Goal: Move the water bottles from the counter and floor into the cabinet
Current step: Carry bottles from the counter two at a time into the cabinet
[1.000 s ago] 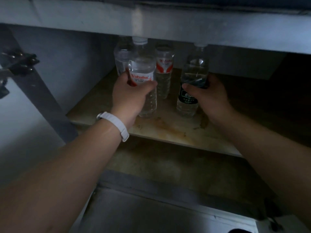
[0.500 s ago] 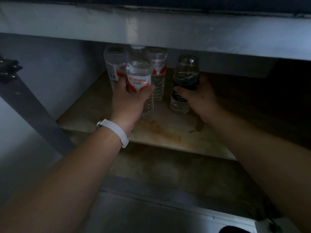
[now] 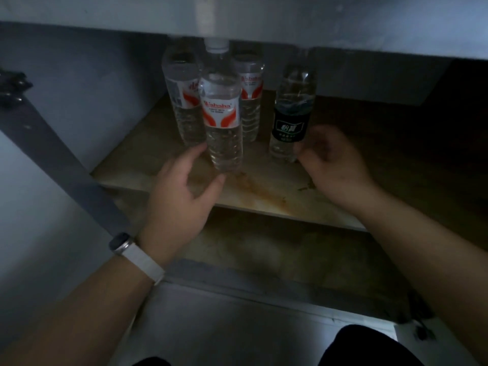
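Observation:
Several clear water bottles stand upright on the stained cabinet shelf [image 3: 264, 196]. A red-and-white labelled bottle [image 3: 221, 114] is at the front, with two like it behind, one on the left [image 3: 182, 96] and one on the right [image 3: 250, 101]. A dark-labelled bottle [image 3: 291, 114] stands to the right. My left hand [image 3: 184, 196] is open just below the front bottle's base, fingers spread on either side. My right hand [image 3: 335, 165] hangs loosely curled beside the dark bottle's base, holding nothing.
The counter's underside [image 3: 264, 19] overhangs the bottle tops. The open cabinet door with its hinge [image 3: 15, 85] stands at the left. Below the shelf lies the cabinet's bottom panel [image 3: 277, 249]. My knees [image 3: 364, 347] show at the lower edge.
Both hands have let go of their bottles and drawn back toward me. The front red-labelled bottle and the dark-labelled bottle now stand free on the shelf.

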A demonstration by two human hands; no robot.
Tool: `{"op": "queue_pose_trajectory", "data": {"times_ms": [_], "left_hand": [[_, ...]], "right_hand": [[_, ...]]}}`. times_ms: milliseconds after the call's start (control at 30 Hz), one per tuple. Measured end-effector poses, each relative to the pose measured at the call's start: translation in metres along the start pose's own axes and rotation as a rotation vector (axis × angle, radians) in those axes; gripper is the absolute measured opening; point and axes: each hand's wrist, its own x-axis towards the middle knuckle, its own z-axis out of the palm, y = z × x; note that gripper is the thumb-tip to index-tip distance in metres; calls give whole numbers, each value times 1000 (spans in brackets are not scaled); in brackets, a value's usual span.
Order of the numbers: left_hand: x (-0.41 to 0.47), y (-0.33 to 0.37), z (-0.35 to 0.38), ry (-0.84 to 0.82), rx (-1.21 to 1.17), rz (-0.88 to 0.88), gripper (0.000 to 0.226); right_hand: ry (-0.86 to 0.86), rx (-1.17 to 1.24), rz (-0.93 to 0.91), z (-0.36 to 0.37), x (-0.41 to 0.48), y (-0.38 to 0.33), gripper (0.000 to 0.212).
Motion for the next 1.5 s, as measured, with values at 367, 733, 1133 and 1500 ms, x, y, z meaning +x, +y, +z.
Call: {"op": "queue_pose_trajectory", "data": {"times_ms": [367, 733, 1133, 1500], "left_hand": [[-37, 15, -65, -320, 634, 205, 52], [-67, 147, -177, -497, 670, 97, 47], [-11, 334, -293, -438, 677, 195, 47], [48, 410, -333, -387, 502, 513, 48]], "right_hand": [[-302, -676, -529, 12, -85, -35, 60], [-588, -670, -460, -63, -153, -165, 58], [-535, -736, -466, -228, -145, -340, 55], [-227, -887, -323, -319, -172, -427, 61]]}}
